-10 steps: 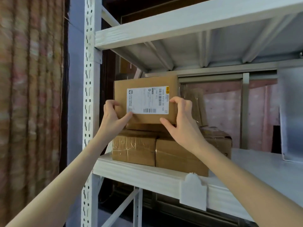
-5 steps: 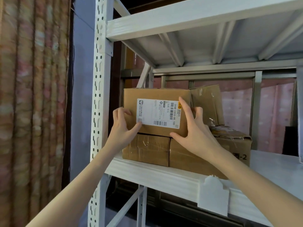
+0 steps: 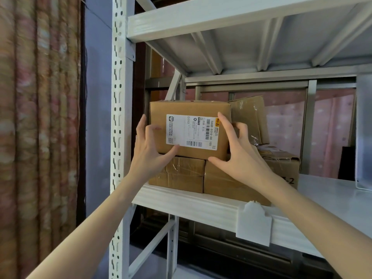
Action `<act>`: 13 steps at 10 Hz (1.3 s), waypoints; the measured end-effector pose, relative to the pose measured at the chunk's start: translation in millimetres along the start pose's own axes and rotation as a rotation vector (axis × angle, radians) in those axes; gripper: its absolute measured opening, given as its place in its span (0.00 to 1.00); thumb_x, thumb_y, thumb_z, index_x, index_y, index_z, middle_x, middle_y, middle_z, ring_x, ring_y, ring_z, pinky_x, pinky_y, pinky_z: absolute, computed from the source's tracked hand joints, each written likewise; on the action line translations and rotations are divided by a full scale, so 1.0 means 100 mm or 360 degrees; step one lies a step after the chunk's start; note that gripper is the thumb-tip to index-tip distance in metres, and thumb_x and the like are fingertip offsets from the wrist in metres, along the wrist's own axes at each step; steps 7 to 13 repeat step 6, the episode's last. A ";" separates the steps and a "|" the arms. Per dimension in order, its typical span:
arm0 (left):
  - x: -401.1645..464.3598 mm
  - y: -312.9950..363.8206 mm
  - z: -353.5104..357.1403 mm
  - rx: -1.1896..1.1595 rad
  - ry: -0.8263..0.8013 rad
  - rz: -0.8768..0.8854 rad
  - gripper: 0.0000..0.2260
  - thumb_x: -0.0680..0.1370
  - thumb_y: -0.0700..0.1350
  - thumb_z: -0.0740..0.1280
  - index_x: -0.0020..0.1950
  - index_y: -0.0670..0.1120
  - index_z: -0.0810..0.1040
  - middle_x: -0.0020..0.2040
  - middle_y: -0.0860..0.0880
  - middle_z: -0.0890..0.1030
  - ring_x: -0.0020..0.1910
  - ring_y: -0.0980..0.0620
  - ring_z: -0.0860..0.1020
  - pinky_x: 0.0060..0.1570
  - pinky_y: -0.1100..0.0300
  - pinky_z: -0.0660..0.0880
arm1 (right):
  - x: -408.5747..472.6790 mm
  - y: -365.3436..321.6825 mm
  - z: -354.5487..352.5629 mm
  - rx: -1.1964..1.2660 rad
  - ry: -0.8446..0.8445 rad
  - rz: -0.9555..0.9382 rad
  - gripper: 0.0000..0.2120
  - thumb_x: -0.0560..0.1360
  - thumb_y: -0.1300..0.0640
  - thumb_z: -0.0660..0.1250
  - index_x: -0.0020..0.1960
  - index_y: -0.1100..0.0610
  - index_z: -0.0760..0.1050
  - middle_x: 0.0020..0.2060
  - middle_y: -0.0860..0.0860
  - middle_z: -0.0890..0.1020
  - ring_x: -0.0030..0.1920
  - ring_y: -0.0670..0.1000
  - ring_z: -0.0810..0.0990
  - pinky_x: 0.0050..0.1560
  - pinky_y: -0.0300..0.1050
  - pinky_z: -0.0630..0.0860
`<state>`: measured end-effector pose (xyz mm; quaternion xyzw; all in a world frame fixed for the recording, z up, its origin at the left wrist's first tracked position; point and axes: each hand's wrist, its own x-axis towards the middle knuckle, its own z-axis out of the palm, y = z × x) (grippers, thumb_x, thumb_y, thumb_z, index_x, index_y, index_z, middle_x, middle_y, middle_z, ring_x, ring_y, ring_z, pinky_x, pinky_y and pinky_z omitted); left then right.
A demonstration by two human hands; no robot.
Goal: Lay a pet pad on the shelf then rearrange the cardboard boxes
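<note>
Cardboard labelled box (image 3: pixel 189 129) sits atop 2 lower boxes (image 3: pixel 181 174) at the shelf (image 3: pixel 187 204) front-left corner, w/ left hand (image 3: pixel 150 153) & right hand (image 3: pixel 239 156) on its sides, fingers spread, thumbs under its bottom edge.

I see my left grip (image 3: pixel 150 152) and right grip (image 3: pixel 238 156) spread on either side of a brown cardboard box with a white shipping label (image 3: pixel 189 129). The thumbs touch its lower front edge and the fingers curl round its sides. That box sits on two taped brown cardboard boxes, a smaller left one (image 3: pixel 181 174) and a larger right one (image 3: pixel 227 186), side by side at the left end of the white metal shelf (image 3: pixel 332 198). Behind stands another taped brown box (image 3: pixel 249 117), tilted. A white tag (image 3: pixel 253 224) hangs on the shelf's front edge. A patterned curtain (image 3: pixel 38 127) hangs left of the perforated white upright post (image 3: pixel 118 137).
</note>
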<state>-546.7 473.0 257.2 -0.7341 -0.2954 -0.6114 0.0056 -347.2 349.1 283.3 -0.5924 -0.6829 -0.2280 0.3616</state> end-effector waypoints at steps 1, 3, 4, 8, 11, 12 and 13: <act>-0.03 0.04 -0.02 0.0002 0.0009 -0.0008 0.29 0.71 0.56 0.72 0.65 0.50 0.62 0.77 0.50 0.48 0.75 0.48 0.54 0.64 0.56 0.57 | -0.02 0.02 -0.04 0.0008 0.0009 -0.0002 0.50 0.69 0.47 0.71 0.71 0.36 0.34 0.70 0.51 0.53 0.50 0.54 0.78 0.53 0.49 0.78; -0.05 0.15 -0.09 0.0037 -0.0061 -0.0028 0.31 0.70 0.60 0.69 0.68 0.53 0.61 0.78 0.51 0.49 0.76 0.48 0.54 0.71 0.46 0.56 | -0.09 0.03 -0.14 0.0014 0.0018 0.0002 0.50 0.69 0.46 0.71 0.73 0.40 0.35 0.73 0.52 0.52 0.52 0.54 0.77 0.51 0.46 0.76; -0.06 0.28 -0.13 0.0069 -0.0134 -0.0003 0.32 0.70 0.61 0.67 0.70 0.55 0.59 0.78 0.53 0.49 0.76 0.49 0.51 0.72 0.38 0.53 | -0.15 0.02 -0.26 -0.0030 -0.0005 0.0029 0.49 0.70 0.46 0.71 0.73 0.40 0.35 0.76 0.52 0.48 0.61 0.58 0.74 0.57 0.52 0.74; -0.12 0.72 -0.09 0.0068 -0.0184 0.0188 0.32 0.73 0.59 0.68 0.72 0.55 0.57 0.78 0.52 0.49 0.77 0.49 0.48 0.73 0.40 0.50 | -0.29 0.10 -0.56 0.0015 0.0073 0.0075 0.48 0.69 0.45 0.71 0.74 0.39 0.38 0.77 0.52 0.48 0.71 0.58 0.64 0.66 0.59 0.67; -0.12 0.72 -0.09 0.0068 -0.0184 0.0188 0.32 0.73 0.59 0.68 0.72 0.55 0.57 0.78 0.52 0.49 0.77 0.49 0.48 0.73 0.40 0.50 | -0.29 0.10 -0.56 0.0015 0.0073 0.0075 0.48 0.69 0.45 0.71 0.74 0.39 0.38 0.77 0.52 0.48 0.71 0.58 0.64 0.66 0.59 0.67; -0.12 0.72 -0.09 0.0068 -0.0184 0.0188 0.32 0.73 0.59 0.68 0.72 0.55 0.57 0.78 0.52 0.49 0.77 0.49 0.48 0.73 0.40 0.50 | -0.29 0.10 -0.56 0.0015 0.0073 0.0075 0.48 0.69 0.45 0.71 0.74 0.39 0.38 0.77 0.52 0.48 0.71 0.58 0.64 0.66 0.59 0.67; -0.12 0.72 -0.09 0.0068 -0.0184 0.0188 0.32 0.73 0.59 0.68 0.72 0.55 0.57 0.78 0.52 0.49 0.77 0.49 0.48 0.73 0.40 0.50 | -0.29 0.10 -0.56 0.0015 0.0073 0.0075 0.48 0.69 0.45 0.71 0.74 0.39 0.38 0.77 0.52 0.48 0.71 0.58 0.64 0.66 0.59 0.67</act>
